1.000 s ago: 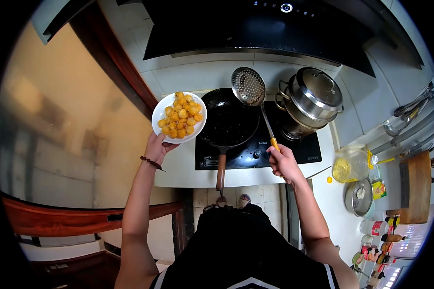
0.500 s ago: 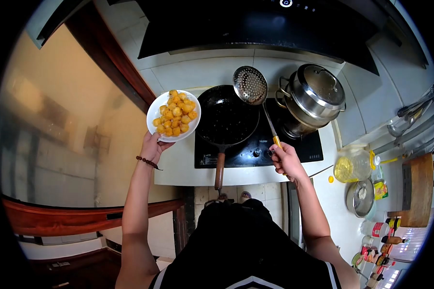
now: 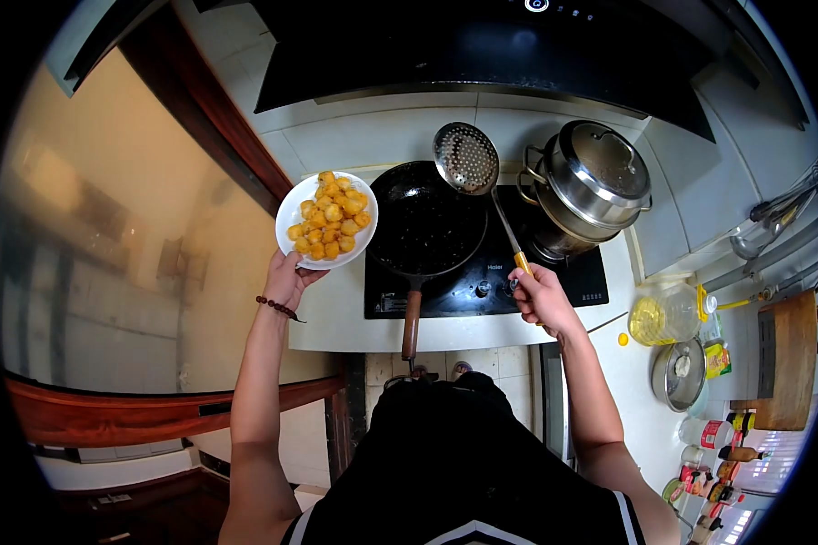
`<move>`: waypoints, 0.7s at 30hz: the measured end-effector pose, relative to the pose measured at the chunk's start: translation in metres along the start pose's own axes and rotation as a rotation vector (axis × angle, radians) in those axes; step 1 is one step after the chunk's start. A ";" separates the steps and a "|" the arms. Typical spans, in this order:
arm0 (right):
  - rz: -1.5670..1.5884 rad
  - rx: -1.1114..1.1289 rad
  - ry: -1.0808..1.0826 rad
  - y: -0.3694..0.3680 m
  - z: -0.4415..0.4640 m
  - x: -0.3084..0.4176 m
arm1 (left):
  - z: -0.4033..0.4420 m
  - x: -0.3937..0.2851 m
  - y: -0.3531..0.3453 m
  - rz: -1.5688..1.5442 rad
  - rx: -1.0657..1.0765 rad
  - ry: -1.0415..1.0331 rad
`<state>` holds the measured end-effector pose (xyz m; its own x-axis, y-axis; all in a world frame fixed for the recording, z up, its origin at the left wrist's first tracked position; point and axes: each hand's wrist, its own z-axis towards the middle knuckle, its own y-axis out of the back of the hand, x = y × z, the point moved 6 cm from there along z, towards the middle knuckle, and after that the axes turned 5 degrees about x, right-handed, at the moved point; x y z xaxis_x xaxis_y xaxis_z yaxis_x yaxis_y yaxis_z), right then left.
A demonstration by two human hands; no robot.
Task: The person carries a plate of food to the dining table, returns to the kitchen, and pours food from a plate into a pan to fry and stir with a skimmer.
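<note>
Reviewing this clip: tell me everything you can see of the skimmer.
The skimmer has a round, shiny metal head pierced with many small holes, a slim metal shank and a yellowish handle whose material is unclear. The right hand grips the handle, with the head pointing away from the body. In this view the head overlaps the far right rim of the black pan; contact cannot be told. No food shows in it.

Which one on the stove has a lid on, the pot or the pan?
The silver pot on the right: a shiny lid covers it. The black pan on the left is uncovered.
</note>
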<state>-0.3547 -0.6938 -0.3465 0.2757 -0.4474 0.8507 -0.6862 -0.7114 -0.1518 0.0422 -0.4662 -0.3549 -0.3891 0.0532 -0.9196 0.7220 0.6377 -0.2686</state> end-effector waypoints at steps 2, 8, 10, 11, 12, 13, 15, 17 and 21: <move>-0.002 -0.002 -0.007 0.000 0.001 -0.003 | 0.001 -0.001 -0.004 0.011 -0.001 0.002; 0.046 0.088 -0.081 -0.022 0.013 -0.031 | 0.031 0.013 -0.025 0.057 -0.005 0.058; 0.118 0.133 -0.139 -0.037 0.019 -0.040 | 0.053 0.027 -0.033 0.092 0.023 0.087; 0.154 0.155 -0.173 -0.043 0.019 -0.044 | 0.062 0.033 -0.038 0.093 0.018 0.085; 0.177 0.156 -0.202 -0.052 0.019 -0.046 | 0.071 0.043 -0.041 0.136 0.007 0.121; 0.177 0.157 -0.201 -0.056 0.020 -0.048 | 0.081 0.054 -0.043 0.180 -0.004 0.158; 0.306 0.196 -0.253 -0.062 0.027 -0.062 | 0.104 0.075 -0.049 0.205 0.022 0.199; 0.433 0.257 -0.266 -0.060 0.037 -0.075 | 0.120 0.087 -0.064 0.235 0.052 0.249; 0.613 0.332 -0.327 -0.065 0.044 -0.080 | 0.139 0.085 -0.084 0.555 0.037 0.301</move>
<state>-0.3028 -0.6358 -0.4273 0.1315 -0.9149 0.3816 -0.5566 -0.3867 -0.7353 0.0279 -0.6223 -0.4507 -0.0914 0.5859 -0.8052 0.8796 0.4266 0.2105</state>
